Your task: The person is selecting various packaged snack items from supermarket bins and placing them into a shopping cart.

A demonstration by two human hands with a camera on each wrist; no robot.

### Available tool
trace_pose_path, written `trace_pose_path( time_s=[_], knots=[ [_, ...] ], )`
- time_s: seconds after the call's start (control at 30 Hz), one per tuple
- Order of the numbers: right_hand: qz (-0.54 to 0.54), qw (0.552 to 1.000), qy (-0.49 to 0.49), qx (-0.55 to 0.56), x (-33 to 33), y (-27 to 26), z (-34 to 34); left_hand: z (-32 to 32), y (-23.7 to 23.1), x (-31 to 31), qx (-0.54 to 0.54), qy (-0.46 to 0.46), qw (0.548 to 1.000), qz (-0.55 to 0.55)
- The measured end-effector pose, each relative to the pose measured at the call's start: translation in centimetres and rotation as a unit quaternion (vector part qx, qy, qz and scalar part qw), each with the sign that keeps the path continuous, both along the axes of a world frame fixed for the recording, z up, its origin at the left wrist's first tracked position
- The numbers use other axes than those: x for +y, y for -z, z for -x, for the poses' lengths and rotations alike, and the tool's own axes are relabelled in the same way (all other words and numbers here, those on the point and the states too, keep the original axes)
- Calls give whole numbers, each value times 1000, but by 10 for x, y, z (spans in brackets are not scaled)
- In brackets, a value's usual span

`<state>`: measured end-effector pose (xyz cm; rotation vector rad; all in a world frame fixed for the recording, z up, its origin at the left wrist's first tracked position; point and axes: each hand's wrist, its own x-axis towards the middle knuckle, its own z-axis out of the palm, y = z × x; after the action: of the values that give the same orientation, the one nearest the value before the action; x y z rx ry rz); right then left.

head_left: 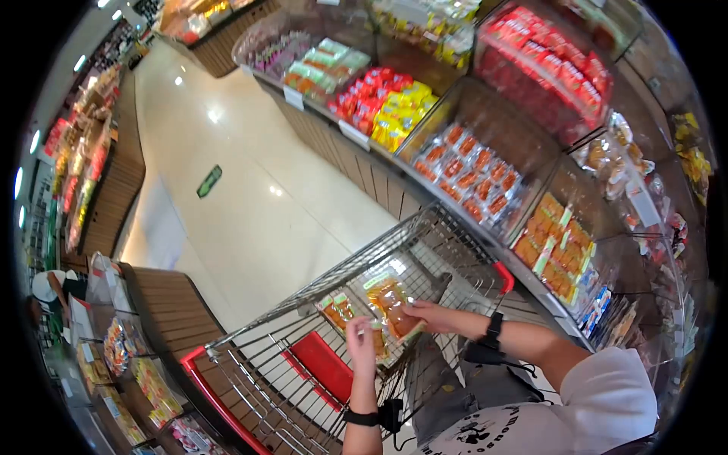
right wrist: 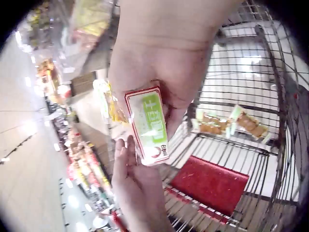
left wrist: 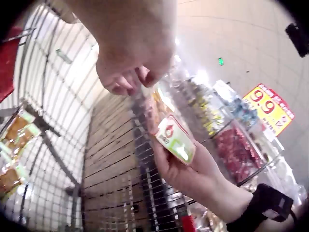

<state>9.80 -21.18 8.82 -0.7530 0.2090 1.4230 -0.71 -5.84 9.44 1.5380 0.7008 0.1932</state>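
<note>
My right hand [head_left: 431, 315] grips a clear pack of orange-brown food [head_left: 390, 303] by its near side, above the cart. The white and green label [right wrist: 148, 125] faces the right wrist view, beside my right hand [right wrist: 166, 92]. Raised close to the pack's left side is my left hand [head_left: 362, 345]; its fingers are fairly straight in the right wrist view, where the hand [right wrist: 137, 186] is at the label's lower end. Whether it touches the pack is unclear. Similar packs [right wrist: 212, 123] lie in the cart [right wrist: 280, 159], also visible in the left wrist view as packs [left wrist: 19, 128].
A red panel [head_left: 322, 365] is in the cart's near part. Right of the cart run bins with wrapped snacks [head_left: 466, 171] and flat packs [head_left: 557, 246]. Another display [head_left: 167, 311] stands left, with a person in a white cap [head_left: 47, 287] beyond. Pale floor [head_left: 227, 205] lies ahead.
</note>
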Motion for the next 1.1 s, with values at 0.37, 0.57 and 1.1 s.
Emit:
trace_pose_path(
  time_s=[0.37,0.57,1.1],
  knots=[
    [-17,936,-54,-348,-167,-220,12,-74,-233,-156,-106,83,986,93],
    [62,863,-41,-500,-250,-215,35,-91,-266,-232,-165,84,979,86],
    [75,838,332,-426,-403,-286,66,-76,-295,-379,-445,526,641,-338]
  ],
)
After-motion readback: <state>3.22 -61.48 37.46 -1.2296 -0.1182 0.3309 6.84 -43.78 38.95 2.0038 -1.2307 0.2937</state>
